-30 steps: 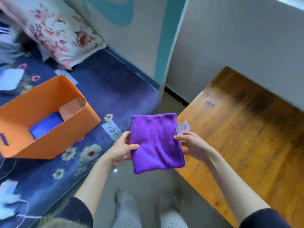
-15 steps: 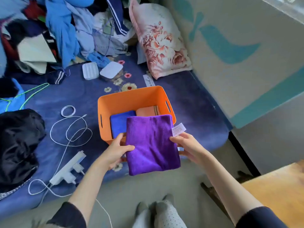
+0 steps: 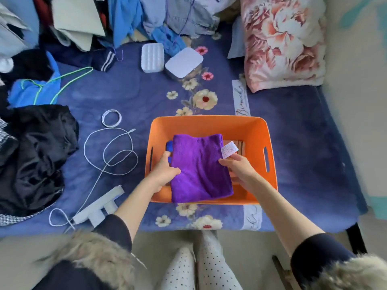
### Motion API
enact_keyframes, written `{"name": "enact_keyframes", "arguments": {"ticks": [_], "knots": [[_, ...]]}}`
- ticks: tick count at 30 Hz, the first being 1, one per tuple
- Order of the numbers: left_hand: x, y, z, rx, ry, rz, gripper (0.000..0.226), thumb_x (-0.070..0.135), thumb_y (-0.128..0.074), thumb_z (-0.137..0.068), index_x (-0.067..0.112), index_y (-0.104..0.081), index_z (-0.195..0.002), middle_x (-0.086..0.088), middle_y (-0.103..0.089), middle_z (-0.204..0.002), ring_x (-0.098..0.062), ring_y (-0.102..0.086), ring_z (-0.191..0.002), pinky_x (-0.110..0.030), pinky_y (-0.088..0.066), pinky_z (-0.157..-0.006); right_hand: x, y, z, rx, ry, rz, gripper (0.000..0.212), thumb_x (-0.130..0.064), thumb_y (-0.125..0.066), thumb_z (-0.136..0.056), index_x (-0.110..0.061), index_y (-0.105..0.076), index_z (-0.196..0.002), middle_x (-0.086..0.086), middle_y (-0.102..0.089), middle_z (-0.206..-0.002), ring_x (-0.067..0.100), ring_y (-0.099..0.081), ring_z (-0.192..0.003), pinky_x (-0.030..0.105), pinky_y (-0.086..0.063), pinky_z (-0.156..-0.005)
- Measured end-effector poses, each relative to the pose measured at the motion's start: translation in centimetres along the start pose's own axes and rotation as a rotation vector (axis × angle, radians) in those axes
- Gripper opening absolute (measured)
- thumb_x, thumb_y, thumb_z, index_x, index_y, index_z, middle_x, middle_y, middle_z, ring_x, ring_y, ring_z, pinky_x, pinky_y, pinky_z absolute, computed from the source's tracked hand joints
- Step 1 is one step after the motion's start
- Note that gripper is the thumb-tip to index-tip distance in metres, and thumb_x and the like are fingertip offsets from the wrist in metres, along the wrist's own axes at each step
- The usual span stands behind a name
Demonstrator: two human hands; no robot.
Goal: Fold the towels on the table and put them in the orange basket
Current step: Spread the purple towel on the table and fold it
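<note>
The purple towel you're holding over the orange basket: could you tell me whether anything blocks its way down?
Nothing visible blocks it. The purple towel, held by the left hand and right hand, hangs over the open orange basket; only a blue towel and a striped one lie inside.

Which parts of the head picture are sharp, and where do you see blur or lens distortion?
Head view: the purple towel, both hands, left and right, and the orange basket are fairly sharp; the fur cuffs at the bottom edge are blurred; the wide-angle lens bends the scene towards the edges; the light is soft and even, with no glare on the towel.
</note>
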State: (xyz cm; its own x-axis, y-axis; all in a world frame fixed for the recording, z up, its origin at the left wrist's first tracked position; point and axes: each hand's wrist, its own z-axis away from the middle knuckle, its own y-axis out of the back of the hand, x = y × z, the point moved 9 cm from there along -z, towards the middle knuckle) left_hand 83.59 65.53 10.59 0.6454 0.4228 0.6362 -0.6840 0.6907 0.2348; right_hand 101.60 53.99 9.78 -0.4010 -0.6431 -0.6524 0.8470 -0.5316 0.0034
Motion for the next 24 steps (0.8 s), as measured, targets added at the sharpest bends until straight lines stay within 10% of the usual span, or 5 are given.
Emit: {"name": "enact_keyframes", "arguments": {"ticks": [11, 15, 24], "knots": [[-4.5, 0.5, -11.0, 0.154, 0.150, -0.393, 0.045, 0.007, -0.053, -0.084, 0.012, -0.036, -0.126, -0.018, -0.054, -0.118, -0.037, -0.054, -0.105, -0.047, -0.046, -0.091, 4.6, -2.9, -12.1, 0.029, -0.155, 0.094, 0.013, -0.002, -0.056, -0.089, -0.014, -0.055, -0.095, 0.004, -0.060, -0.086, 0.010, -0.057, -0.068, 0.021, -0.048, -0.052], [-5.2, 0.5, -12.9, 0.188, 0.153, -0.511, 0.043, 0.005, -0.050, -0.085, 0.009, -0.035, -0.126, -0.020, -0.047, -0.124, -0.040, -0.051, -0.109, -0.044, -0.044, -0.092, 6.0, -3.3, -14.5, 0.058, -0.163, 0.171, 0.021, -0.005, -0.058, -0.088, -0.020, -0.053, -0.074, 0.007, -0.059, -0.091, 0.019, -0.056, -0.083, 0.035, -0.047, -0.077], [-3.7, 0.7, -13.9, 0.364, 0.147, -0.673, 0.043, 0.007, -0.053, -0.087, 0.012, -0.032, -0.125, -0.016, -0.041, -0.127, -0.037, -0.049, -0.114, -0.045, -0.042, -0.079, 6.0, -3.3, -16.6, 0.110, -0.130, 0.296, 0.018, -0.008, -0.054, -0.091, -0.013, -0.053, -0.073, 0.001, -0.056, -0.074, 0.020, -0.053, -0.081, 0.030, -0.041, -0.071]]}}
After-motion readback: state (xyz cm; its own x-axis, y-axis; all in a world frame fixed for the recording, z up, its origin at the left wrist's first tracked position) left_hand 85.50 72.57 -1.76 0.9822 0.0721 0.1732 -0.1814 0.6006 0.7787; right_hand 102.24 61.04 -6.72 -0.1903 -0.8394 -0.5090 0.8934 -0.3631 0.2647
